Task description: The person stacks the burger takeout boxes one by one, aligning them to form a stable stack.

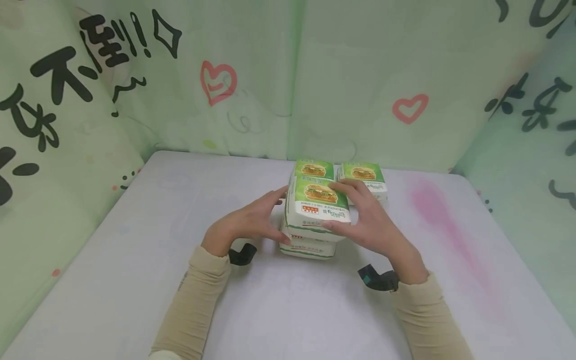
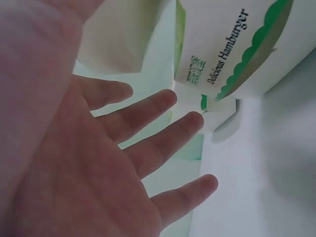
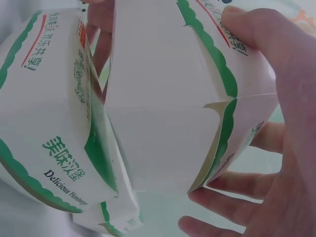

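Note:
A white and green hamburger box, printed with a burger, sits above another hamburger box of the same kind. My right hand grips the upper box, thumb on the near face and fingers on the far side. In the right wrist view, the held box is tilted against the lower box, a narrow gap between them. At the stack's left side is my left hand. Its fingers are spread and fairly straight in the left wrist view, with its thumb near the lower box.
Two more hamburger boxes stand behind, one at the back left and one at the back right. They all rest on a white table with a pink smear on its right. A pale green printed curtain encloses it.

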`<state>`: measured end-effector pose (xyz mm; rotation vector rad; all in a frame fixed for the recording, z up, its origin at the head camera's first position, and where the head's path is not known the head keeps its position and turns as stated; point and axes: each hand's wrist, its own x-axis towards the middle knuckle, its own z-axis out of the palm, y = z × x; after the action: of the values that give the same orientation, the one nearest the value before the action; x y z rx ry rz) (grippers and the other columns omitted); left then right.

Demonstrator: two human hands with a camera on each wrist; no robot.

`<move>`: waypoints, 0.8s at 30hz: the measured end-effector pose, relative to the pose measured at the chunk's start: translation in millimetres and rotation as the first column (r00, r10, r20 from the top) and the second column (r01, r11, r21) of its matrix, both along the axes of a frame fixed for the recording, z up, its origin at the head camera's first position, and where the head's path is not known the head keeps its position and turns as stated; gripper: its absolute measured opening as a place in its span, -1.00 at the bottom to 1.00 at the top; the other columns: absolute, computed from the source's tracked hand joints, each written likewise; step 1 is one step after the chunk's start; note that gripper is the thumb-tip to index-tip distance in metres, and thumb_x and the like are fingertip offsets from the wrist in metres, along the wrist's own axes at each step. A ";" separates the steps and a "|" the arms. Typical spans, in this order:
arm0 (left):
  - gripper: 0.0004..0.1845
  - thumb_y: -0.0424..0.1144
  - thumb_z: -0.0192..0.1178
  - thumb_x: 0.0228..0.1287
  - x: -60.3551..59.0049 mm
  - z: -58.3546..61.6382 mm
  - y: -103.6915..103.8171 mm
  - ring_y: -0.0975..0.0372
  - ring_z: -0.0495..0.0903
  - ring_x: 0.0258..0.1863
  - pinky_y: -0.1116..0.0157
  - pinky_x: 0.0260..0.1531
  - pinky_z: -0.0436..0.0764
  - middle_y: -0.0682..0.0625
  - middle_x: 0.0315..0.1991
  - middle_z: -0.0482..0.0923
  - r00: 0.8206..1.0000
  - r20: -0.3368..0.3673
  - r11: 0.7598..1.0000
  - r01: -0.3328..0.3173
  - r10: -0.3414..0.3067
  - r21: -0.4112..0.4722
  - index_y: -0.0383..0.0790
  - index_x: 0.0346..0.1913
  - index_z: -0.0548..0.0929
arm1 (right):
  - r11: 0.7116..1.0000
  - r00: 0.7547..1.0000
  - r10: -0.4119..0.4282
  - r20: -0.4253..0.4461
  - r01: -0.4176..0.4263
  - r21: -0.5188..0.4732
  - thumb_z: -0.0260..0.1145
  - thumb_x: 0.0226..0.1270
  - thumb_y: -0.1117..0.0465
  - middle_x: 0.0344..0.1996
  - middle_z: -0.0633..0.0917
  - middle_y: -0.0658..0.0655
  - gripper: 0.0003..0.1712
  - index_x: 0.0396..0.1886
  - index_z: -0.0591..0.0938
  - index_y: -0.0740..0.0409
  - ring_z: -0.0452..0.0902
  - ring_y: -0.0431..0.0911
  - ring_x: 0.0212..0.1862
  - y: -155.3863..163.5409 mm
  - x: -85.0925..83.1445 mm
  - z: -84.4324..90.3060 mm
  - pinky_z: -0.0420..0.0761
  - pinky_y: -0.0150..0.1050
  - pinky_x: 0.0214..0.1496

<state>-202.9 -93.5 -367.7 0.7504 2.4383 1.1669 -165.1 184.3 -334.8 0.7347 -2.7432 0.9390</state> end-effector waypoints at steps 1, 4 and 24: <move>0.32 -0.07 0.62 -0.16 0.6 1.0 -1.5 0.03 0.18 0.50 -0.01 0.46 0.23 0.06 0.53 0.10 1.000 0.009 1.000 -0.007 0.007 -0.005 0.09 0.60 -0.08 | 1.000 1.000 -0.001 -0.002 0.001 -0.003 0.55 0.06 -0.12 0.37 0.34 0.14 -0.07 0.41 0.40 0.00 0.28 0.13 0.37 -0.2 0.7 -0.1 0.38 0.24 0.34; 0.35 -0.01 0.62 -0.16 2.5 5.1 -6.2 0.03 0.17 0.52 -0.03 0.46 0.22 0.04 0.53 0.10 1.000 0.023 1.000 -0.021 0.021 -0.002 0.05 0.60 -0.13 | 1.000 1.000 0.000 -0.014 0.000 0.001 0.55 0.05 -0.13 0.36 0.35 0.14 -0.08 0.40 0.40 -0.01 0.31 0.13 0.35 -1.1 1.9 -0.5 0.39 0.23 0.33; 0.31 -0.03 0.59 -0.10 7.2 13.1 -12.5 0.07 0.19 0.51 -0.11 0.46 0.16 0.11 0.57 -0.05 0.999 -0.040 0.990 0.020 -0.014 0.138 0.04 0.60 -0.13 | 0.999 1.000 -0.007 0.001 0.007 0.048 0.53 0.05 -0.20 0.40 0.31 0.19 -0.04 0.42 0.39 -0.03 0.33 0.17 0.35 -5.3 6.5 -1.4 0.44 0.22 0.29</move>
<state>-195.7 -106.0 -354.6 0.8399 2.3960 1.3379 -158.6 179.0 -336.2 0.7316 -2.7762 0.8758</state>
